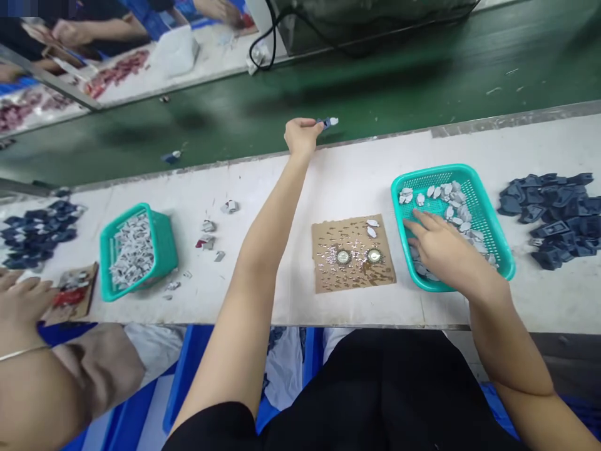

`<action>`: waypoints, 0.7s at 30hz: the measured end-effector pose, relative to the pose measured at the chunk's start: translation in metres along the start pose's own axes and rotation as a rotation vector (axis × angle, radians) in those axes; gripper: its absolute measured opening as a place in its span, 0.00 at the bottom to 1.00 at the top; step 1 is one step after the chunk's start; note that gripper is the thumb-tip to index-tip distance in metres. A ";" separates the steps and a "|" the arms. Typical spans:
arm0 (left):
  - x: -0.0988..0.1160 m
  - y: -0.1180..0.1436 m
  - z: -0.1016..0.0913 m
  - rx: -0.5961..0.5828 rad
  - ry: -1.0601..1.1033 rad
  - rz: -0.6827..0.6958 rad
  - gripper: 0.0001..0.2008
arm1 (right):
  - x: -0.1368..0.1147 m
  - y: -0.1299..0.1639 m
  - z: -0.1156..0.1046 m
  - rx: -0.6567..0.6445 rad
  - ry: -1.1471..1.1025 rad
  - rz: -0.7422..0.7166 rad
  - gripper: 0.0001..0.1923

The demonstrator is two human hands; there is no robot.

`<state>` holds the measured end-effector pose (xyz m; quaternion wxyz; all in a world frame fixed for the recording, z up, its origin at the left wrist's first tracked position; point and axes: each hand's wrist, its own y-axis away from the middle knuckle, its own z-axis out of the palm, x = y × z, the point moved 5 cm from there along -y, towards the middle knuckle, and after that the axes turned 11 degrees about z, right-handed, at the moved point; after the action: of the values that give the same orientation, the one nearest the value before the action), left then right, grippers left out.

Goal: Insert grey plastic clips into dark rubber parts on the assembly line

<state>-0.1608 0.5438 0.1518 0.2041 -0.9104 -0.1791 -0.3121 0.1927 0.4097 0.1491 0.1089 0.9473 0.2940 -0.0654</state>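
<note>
Assembled part [330,122] in left hand [300,134]; no writing legible.

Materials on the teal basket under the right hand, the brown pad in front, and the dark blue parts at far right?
Teal basket: moulded plastic by its look, slotted mesh walls, slight gloss. Brown pad: likely cardboard, matte, fibrous tan, peppered with punctures. Dark blue parts: probably moulded plastic, matte, sharp-edged shells. The right hand rests on pale grey pieces; their material is unclear.

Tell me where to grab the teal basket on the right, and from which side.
Grip the teal basket by its raised rim on the right long side, coming from the right. That edge is bare. The right hand rests inside over the near left part, among the small grey pieces, and the cardboard sheet lies close on its left. The left hand holds a small part out at the green belt.
</note>
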 end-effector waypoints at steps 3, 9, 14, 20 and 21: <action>-0.007 -0.015 0.019 0.003 -0.048 -0.133 0.09 | 0.002 0.010 -0.007 -0.109 -0.059 -0.126 0.20; -0.004 0.017 -0.007 0.102 -0.137 -0.047 0.13 | 0.007 0.014 -0.025 -0.178 -0.119 -0.020 0.19; 0.015 0.138 -0.103 0.185 -0.055 0.145 0.17 | 0.005 0.007 -0.019 -0.083 -0.132 -0.063 0.17; -0.035 0.340 -0.230 0.921 -0.336 -0.204 0.09 | 0.010 0.006 -0.032 0.097 -0.338 0.000 0.15; -0.053 0.370 -0.236 0.941 -0.410 -0.306 0.08 | 0.011 0.007 -0.039 0.126 -0.421 0.015 0.14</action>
<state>-0.1494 0.1040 0.1925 0.5034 -0.7262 -0.4665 -0.0399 0.2078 0.4191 0.1859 0.1090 0.9199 0.2532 -0.2790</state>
